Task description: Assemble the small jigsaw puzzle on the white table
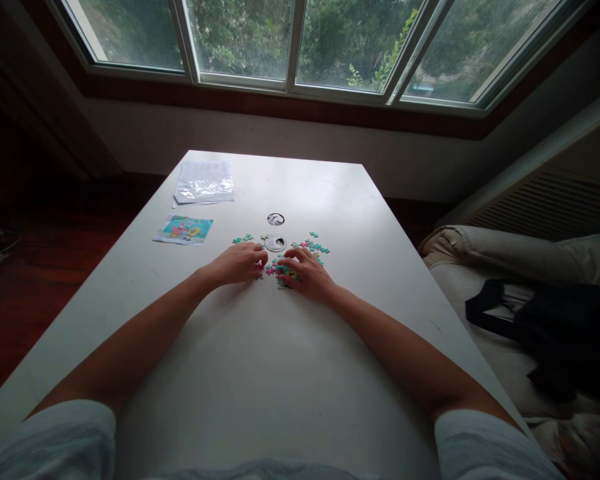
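Observation:
Small jigsaw puzzle pieces in teal, pink and yellow lie loosely heaped on the white table. My left hand is at the left side of the heap, its fingers curled together at a pink puzzle piece. Over the heap's right side rests my right hand, fingers apart and bent down among the pieces. Just beyond my hands sits a round metal tin. A second round, shiny disc-like thing lies behind it. More teal pieces are scattered at the left.
A picture sheet with cartoon figures lies at the table's left. Behind it are papers in a clear plastic sleeve. On the right stands a light sofa with a dark garment on it. A window spans the far wall.

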Tool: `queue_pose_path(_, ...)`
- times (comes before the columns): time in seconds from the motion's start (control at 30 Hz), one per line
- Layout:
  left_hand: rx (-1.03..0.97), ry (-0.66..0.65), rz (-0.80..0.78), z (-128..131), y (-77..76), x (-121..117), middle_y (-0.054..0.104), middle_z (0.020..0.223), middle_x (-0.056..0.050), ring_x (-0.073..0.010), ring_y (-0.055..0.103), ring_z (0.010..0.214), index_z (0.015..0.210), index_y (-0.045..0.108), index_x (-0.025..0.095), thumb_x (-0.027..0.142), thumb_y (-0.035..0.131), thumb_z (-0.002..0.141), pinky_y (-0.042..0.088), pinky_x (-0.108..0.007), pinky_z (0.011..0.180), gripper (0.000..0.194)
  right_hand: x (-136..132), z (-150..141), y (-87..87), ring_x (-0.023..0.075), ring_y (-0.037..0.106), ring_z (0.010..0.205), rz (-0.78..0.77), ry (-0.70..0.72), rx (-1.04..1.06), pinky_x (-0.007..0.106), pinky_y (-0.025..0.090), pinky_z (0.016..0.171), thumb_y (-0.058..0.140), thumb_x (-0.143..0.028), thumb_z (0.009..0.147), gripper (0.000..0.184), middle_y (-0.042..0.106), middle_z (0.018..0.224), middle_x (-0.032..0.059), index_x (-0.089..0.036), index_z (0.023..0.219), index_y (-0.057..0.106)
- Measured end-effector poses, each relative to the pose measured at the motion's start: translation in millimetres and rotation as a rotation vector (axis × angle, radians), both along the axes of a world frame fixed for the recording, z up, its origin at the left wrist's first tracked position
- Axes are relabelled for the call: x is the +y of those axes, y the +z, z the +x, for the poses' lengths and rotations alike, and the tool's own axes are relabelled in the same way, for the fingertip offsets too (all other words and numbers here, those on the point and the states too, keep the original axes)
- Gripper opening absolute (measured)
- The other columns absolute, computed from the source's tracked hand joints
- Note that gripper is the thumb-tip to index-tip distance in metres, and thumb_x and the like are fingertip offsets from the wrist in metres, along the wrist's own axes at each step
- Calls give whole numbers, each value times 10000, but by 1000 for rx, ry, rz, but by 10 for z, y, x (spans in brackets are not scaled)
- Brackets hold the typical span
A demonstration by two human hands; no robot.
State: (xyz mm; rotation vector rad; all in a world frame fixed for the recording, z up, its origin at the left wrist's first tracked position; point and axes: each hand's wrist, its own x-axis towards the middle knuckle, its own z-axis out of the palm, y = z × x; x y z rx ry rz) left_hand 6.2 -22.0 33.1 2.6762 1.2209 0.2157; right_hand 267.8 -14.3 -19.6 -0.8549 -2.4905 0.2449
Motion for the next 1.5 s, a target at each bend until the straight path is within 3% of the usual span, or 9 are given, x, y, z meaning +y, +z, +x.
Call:
queue_pose_path(0.23, -25, 47, 11, 32, -96, 11, 624, 950, -57, -226, 577, 908, 875, 602, 221, 209, 600, 797, 428, -332, 806, 79, -8, -12, 11, 289, 517, 1195, 2, -8, -4, 477, 451, 1037, 648, -396, 947, 345, 583, 1280, 110, -285, 1273, 654)
queue_pose_path(0.47, -56, 73, -5, 48, -89, 9, 633, 904, -52, -228, 568, 861, 854, 554, 221, 214, 607, 757, 421, -336, 777, 110, -13, -12, 23, 284, 524, 1184, 1, -7, -3, 471, 447, 1043, 641, -401, 952, 338, 586, 1273, 112, -275, 1265, 658)
queue_pose_path(0.8, -208, 138, -180, 70, -41, -12, 677, 795, 14, -158, 603, 726, 935, 617, 232, 263, 563, 840, 395, -258, 648, 114, -15, -7, 23, 285, 516, 1184, -10, -7, -22, 466, 445, 1034, 647, -397, 949, 340, 586, 1283, 115, -273, 1265, 659)
queue_pose_path(1.0, -238, 194, -288, 157, -10, -76, 705, 819, -2, -159, 614, 713, 909, 620, 216, 324, 603, 821, 402, -243, 604, 140, -11, 4, 25, 286, 517, 1176, -17, -9, -27, 469, 445, 1025, 665, -385, 937, 340, 588, 1271, 109, -290, 1263, 664)
queue_pose_path(1.27, -167, 236, -231, 225, -41, -142, 715, 826, 7, -175, 630, 734, 887, 626, 234, 336, 629, 829, 373, -265, 609, 117, -6, 4, 10, 279, 520, 1159, -9, -11, -31, 454, 448, 1014, 641, -405, 952, 315, 586, 1277, 103, -291, 1244, 668)
queue_pose_path(1.5, -142, 232, -210, 231, -69, -151, 715, 809, 7, -187, 641, 746, 906, 638, 241, 447, 647, 862, 375, -264, 619, 210, -8, 0, 15, 279, 521, 1147, -9, -5, -31, 459, 446, 1007, 637, -399, 955, 312, 587, 1274, 105, -291, 1247, 666)
